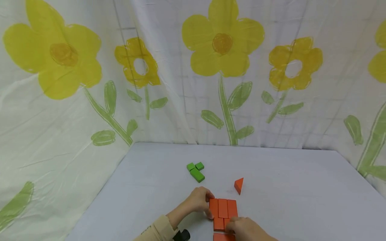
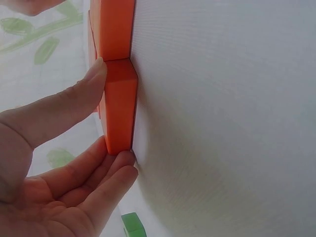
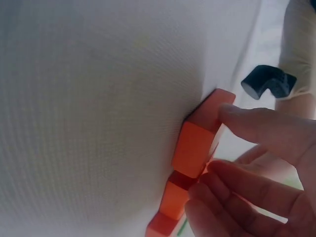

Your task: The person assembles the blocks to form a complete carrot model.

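Observation:
Flat orange blocks lie side by side on the white table. My left hand holds the left edge of this group. In the left wrist view, its thumb lies by the joint between two blocks and its fingers curl at the far end of an orange block. My right hand is at the group's near right corner. The right wrist view shows its thumb and fingers pinching an orange block. Another view of a near block shows a narrow gap between it and the group.
Several green blocks lie farther back, left of the orange group. An orange triangular block stands behind the group to the right. A white curtain with yellow flowers hangs behind the table. A black device is on the left wrist.

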### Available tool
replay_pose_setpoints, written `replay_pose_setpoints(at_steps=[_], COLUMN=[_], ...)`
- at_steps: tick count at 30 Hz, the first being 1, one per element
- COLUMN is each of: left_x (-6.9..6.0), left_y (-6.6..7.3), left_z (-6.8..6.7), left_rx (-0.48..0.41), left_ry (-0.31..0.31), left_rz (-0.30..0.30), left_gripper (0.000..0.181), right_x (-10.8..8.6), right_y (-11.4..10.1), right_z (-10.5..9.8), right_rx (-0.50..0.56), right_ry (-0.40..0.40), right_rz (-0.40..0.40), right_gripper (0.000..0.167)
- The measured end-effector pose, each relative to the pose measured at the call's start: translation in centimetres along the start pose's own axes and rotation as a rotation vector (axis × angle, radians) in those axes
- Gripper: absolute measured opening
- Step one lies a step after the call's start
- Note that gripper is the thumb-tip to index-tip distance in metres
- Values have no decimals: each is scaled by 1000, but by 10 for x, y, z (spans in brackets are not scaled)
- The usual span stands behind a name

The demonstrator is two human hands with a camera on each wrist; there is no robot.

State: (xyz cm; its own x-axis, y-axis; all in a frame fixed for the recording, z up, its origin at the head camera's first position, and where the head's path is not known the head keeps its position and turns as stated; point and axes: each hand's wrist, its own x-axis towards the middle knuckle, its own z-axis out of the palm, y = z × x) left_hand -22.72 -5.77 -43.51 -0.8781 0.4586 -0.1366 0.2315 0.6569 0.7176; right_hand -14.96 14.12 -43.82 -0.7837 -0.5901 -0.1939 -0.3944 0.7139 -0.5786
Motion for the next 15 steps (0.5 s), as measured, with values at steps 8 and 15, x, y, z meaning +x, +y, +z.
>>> replay_pose_setpoints(at_steps=[8, 15], left_x=[0, 1], left_y=[0, 1], left_z=[0, 0], left_rx=[2, -2], left_ry=[-1, -1], left_rz=[-5, 4], left_gripper=[45, 45], right_x=[0, 0], right_y=[-2, -2], right_z=[-3, -4], right_rx=[-20, -24], right_ry=[14, 58], right_rz=[-29, -68], right_gripper=[28, 27])
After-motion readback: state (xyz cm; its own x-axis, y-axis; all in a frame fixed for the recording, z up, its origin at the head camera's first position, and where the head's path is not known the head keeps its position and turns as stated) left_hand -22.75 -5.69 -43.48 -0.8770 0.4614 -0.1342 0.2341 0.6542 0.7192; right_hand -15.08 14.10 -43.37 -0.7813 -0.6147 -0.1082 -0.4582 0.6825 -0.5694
